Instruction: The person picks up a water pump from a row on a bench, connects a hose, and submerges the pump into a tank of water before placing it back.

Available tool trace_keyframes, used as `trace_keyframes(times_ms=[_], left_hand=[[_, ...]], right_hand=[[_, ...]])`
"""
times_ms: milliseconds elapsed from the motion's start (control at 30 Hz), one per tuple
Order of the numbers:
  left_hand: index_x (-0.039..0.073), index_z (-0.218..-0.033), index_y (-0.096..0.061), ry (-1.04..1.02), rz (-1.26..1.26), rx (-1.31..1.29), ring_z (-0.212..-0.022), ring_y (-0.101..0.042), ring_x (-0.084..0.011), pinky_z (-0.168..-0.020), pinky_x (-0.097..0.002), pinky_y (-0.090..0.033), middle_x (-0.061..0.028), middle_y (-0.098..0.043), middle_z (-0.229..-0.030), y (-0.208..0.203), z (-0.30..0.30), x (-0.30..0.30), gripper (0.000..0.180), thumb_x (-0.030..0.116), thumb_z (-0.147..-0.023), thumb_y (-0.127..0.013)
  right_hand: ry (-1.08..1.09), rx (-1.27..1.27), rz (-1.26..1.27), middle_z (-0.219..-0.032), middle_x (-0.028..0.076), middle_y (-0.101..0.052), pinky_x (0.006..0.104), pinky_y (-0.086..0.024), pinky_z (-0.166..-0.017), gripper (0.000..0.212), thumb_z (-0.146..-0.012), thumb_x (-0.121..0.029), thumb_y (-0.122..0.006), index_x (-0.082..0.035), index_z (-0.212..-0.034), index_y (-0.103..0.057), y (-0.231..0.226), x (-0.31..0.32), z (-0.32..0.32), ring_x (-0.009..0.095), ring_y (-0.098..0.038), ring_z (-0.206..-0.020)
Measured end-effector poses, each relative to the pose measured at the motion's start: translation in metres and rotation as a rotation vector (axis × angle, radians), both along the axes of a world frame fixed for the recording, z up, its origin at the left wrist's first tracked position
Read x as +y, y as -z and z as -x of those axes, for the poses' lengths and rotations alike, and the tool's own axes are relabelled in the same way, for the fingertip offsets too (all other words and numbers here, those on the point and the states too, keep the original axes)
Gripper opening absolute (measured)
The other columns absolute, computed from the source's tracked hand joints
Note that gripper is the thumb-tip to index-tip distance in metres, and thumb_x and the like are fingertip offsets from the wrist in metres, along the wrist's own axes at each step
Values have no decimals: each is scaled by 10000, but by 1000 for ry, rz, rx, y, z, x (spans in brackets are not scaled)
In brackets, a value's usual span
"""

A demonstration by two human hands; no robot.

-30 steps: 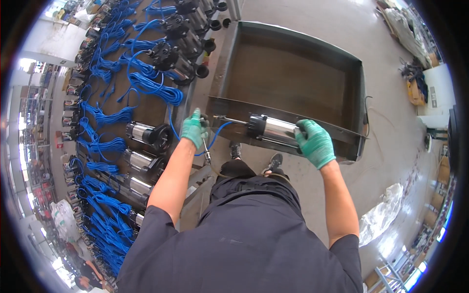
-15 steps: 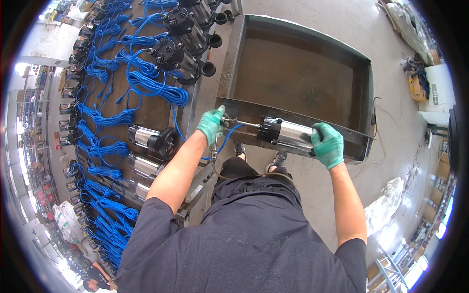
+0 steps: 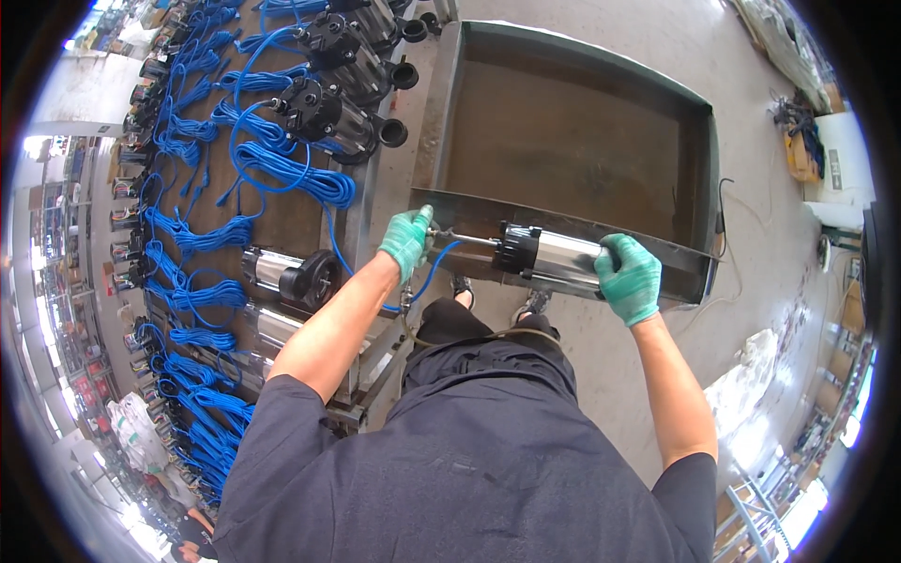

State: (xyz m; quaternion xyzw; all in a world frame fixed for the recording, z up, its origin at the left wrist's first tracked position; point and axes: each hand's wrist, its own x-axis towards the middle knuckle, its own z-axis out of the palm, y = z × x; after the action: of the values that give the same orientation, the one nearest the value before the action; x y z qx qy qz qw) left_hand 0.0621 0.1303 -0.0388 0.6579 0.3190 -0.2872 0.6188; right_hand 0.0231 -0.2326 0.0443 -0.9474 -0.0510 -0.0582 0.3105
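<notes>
My left hand [image 3: 406,242], in a green glove, is closed round a metal hose fitting [image 3: 434,232]. A thin metal rod [image 3: 474,240] runs from it to the black end of a silver cylindrical pump [image 3: 566,262]. The pump lies on its side over the near rim of a metal tank [image 3: 572,221]. My right hand [image 3: 631,279], also green-gloved, grips the pump's right end, fingers on top. A blue cable [image 3: 434,268] leaves the pump's black end toward the left. Below my left hand hangs a thin hose [image 3: 413,330] that crosses in front of my waist.
To the left, a bench [image 3: 272,218] bears coiled blue cables [image 3: 286,169], upright black-and-silver pumps [image 3: 328,122] and a pump lying down [image 3: 291,275]. White plastic sheeting [image 3: 741,389] lies on the floor at right. Another person [image 3: 194,535] is at lower left.
Both hands keep their hold and the pump stays over the tank's rim. The view has shifted slightly, so the bench and its pumps sit a little farther left.
</notes>
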Motion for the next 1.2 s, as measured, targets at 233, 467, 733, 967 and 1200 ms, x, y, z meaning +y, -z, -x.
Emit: trace_keyframes(times_ms=[233, 467, 733, 967, 1200], left_hand=[[125, -841, -592, -1, -30, -12, -412, -368, -97, -381, -281, -283, 30, -462, -564, 2, 0, 0, 358, 396, -1065, -524], [132, -839, -601, -192, 132, 3, -422, -428, -96, -364, -251, -286, 24, -505, -591, -5, 5, 2, 353, 418, -1043, -563], [126, -902, -623, -594, 584, -172, -463, -398, -105, -392, -244, -296, -23, -545, -659, -95, 6, -101, 351, 442, -1041, -557], [42, -1251, -574, -68, 876, -248, -760, -625, -176, -718, -365, -565, -101, -659, -946, -123, 40, -267, 354, 323, -1037, -596], [-18, -1095, -672, 316, 77, -648, -818, -677, -147, -809, -297, -551, -71, -720, -926, -112, 75, -194, 265, 215, -1056, -553]], right_hand=[[20, 6, -4, -821, 146, -705, 382, -559, -663, 105, -820, -119, -697, -53, -900, -713, 0, 2, 0, 312, -691, -704], [-66, 19, 8, -847, 140, -701, 416, -562, -705, 152, -825, -163, -720, -58, -933, -702, -2, -11, 6, 325, -694, -762], [-146, -184, -130, -1015, 153, -673, 442, -543, -882, 321, -792, -69, -750, -50, -1100, -662, -41, -8, 68, 351, -658, -924], [91, 438, -514, -997, 197, -697, 457, -555, -767, 446, -915, -151, -707, -72, -1311, -517, 2, -59, 133, 409, -683, -871], [593, 294, -182, -802, 162, -663, 417, -510, -656, 235, -986, -233, -640, -31, -1081, -566, 58, -235, 174, 290, -622, -665]])
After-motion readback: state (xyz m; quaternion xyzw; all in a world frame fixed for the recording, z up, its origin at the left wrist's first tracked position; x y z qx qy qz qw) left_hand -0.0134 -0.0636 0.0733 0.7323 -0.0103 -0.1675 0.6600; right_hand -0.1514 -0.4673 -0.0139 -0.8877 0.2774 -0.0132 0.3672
